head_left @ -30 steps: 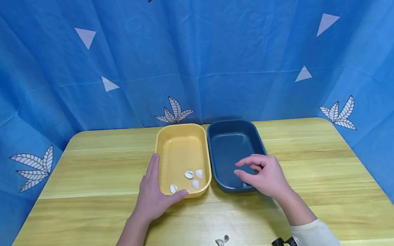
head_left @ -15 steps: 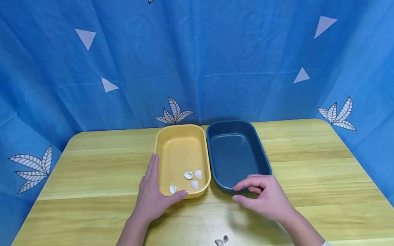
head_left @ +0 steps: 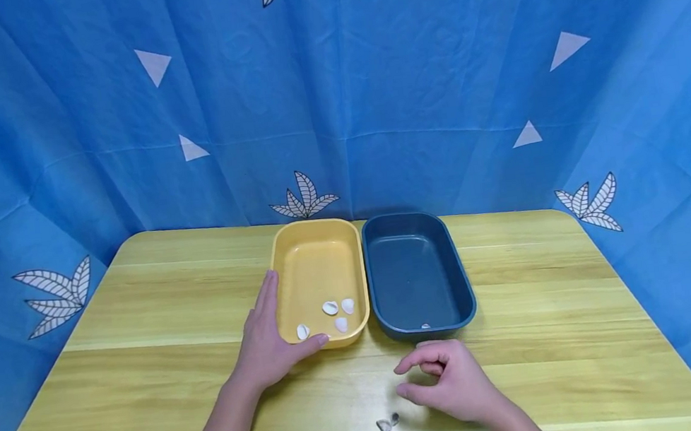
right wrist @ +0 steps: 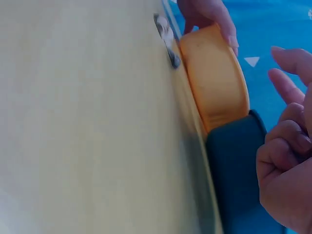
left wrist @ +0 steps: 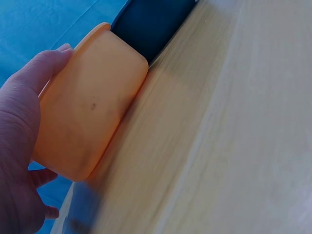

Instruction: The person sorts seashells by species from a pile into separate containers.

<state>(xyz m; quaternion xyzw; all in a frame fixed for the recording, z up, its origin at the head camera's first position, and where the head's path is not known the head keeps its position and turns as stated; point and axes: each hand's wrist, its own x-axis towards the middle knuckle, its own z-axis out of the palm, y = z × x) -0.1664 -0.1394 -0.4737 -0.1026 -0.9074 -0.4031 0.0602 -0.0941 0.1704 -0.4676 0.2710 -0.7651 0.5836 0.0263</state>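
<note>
With my left hand I hold the near left corner of the yellow tray, thumb at the near rim, fingers along its side; pale shells lie toward its near end. The blue tray stands just beside it. My right hand hovers above the desk near three brownish shells, thumb and forefinger slightly apart, pinching nothing.

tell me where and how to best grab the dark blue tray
Probably pinch the dark blue tray by its right long rim, coming from the right: it sits open side up with that edge exposed, while the yellow tray crowds its left.
</note>
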